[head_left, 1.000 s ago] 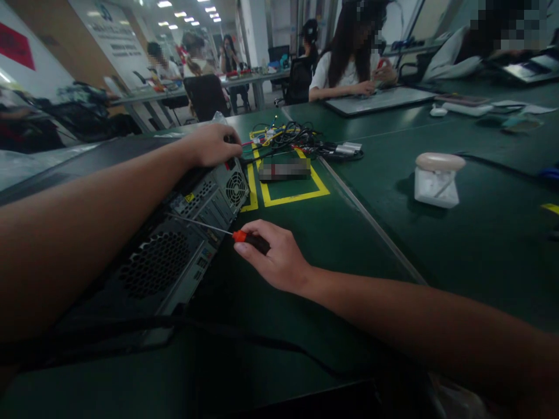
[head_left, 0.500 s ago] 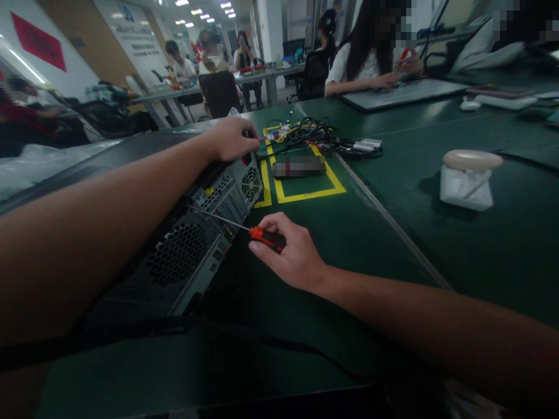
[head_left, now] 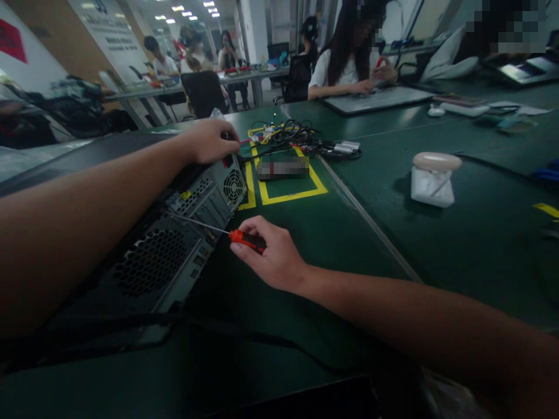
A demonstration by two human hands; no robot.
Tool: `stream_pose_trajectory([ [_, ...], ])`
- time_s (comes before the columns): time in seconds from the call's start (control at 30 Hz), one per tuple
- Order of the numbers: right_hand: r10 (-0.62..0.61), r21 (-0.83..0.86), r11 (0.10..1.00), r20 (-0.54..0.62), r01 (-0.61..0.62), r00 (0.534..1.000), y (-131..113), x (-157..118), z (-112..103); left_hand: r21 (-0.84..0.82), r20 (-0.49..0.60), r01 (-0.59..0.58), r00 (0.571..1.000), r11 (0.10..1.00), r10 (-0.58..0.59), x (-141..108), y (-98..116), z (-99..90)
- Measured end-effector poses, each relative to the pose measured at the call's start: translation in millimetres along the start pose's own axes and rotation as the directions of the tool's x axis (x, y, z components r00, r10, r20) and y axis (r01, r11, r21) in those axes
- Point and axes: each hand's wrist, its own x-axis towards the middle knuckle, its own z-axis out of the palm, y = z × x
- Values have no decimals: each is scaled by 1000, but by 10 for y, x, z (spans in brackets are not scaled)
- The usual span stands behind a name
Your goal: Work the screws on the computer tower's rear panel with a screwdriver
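Note:
A black and grey computer case (head_left: 196,203) lies tilted at the left, its back panel with round vents turned to the right. My right hand (head_left: 273,253) is closed around the red and black handle of a screwdriver (head_left: 247,239). The thin shaft reaches left to the back panel, where its tip is hard to make out. At the far upper corner of the case rests my left hand (head_left: 213,141), fingers curled over something dark by the power supply's plug area; what they hold is not clear.
Tangled cables (head_left: 301,137) and a dark box (head_left: 283,168) lie by yellow tape on the green table (head_left: 349,244). A white case with a beige lid (head_left: 433,183) stands at the right. A strap crosses the foreground. People sit beyond.
The whole view has shifted, so the case and both hands appear farther left. My right hand still holds the screwdriver against the panel.

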Motion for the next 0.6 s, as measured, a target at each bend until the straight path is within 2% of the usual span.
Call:
stream_pose_trajectory([
  [0.6,-81,-23,996,-6,81,997,45,2,5,2,-13,19,1000,1000,-19,1,0,17],
])
